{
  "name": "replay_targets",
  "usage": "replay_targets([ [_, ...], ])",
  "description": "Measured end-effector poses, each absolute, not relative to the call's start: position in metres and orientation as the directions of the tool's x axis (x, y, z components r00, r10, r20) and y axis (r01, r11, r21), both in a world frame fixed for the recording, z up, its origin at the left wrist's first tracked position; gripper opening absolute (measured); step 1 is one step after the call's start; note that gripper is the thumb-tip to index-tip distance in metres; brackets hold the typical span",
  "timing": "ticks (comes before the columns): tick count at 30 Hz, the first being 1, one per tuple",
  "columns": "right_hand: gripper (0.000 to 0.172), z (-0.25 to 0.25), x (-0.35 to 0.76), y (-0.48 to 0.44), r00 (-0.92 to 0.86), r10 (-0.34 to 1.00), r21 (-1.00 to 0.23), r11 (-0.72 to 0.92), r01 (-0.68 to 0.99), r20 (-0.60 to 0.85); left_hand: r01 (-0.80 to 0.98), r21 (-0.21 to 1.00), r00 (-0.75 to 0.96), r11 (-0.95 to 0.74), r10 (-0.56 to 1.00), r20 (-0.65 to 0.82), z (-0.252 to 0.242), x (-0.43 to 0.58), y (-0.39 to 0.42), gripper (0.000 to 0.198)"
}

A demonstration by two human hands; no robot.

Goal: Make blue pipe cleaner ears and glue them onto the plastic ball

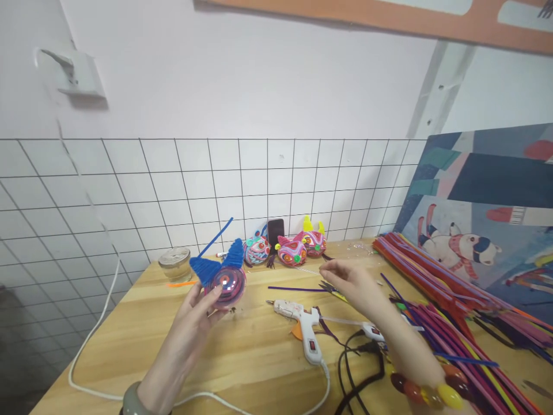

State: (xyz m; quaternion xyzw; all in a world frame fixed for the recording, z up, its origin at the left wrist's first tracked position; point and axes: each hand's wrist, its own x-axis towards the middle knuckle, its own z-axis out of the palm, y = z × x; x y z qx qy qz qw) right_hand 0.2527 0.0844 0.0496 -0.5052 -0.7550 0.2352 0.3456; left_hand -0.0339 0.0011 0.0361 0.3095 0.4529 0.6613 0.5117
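My left hand (196,314) grips a round craft ball (231,291) wound in pink, purple and blue swirls. Two blue pipe-cleaner ears (234,253) rise from its top, and a straight blue pipe cleaner (216,237) shows just behind them. My right hand (348,281) hangs above the table with thumb and fingertips drawn together; whether something small is between them I cannot make out. Beneath it lie a cutting tool with yellow handles (337,293), partly hidden, and a purple pipe cleaner (298,289). A white hot glue gun (302,323) lies between my hands.
Several decorated balls (292,251) and a dark phone (276,233) stand by the tiled wall. At left is a round lidded container (174,262). Pipe cleaners (449,340) cover the right side, near a black cable (380,369). A white cord (93,340) runs along the left.
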Motion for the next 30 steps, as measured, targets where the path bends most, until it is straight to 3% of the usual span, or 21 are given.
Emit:
replay_targets([
  [4,0.018,0.024,0.227,0.123,-0.386,0.913,-0.602,0.384,0.700,0.134,-0.401,0.913,-0.273,-0.074,0.961,-0.042,0.035,-0.034,0.001,0.036],
  [8,0.027,-0.002,0.210,0.159,-0.467,0.883,-0.520,0.377,0.766,-0.046,-0.406,0.911,-0.305,-0.070,0.950,-0.063,0.036,-0.032,0.001,0.037],
  [15,0.026,-0.033,0.214,0.181,-0.491,0.847,-0.484,0.348,0.803,-0.204,-0.418,0.906,-0.329,-0.062,0.940,-0.088,0.037,-0.029,0.001,0.039],
  [21,0.027,-0.022,0.217,0.180,-0.505,0.858,-0.615,0.349,0.707,-0.093,-0.382,0.923,-0.270,-0.055,0.961,-0.054,0.034,-0.030,0.000,0.041],
  [27,0.030,0.041,0.226,0.143,-0.485,0.852,-0.758,0.446,0.476,0.197,-0.286,0.957,-0.285,-0.047,0.958,-0.038,0.037,-0.026,-0.004,0.045],
  [30,0.025,0.072,0.222,0.107,-0.523,0.812,-0.778,0.497,0.386,0.259,-0.263,0.964,-0.274,-0.034,0.961,-0.041,0.036,-0.023,-0.006,0.051],
])
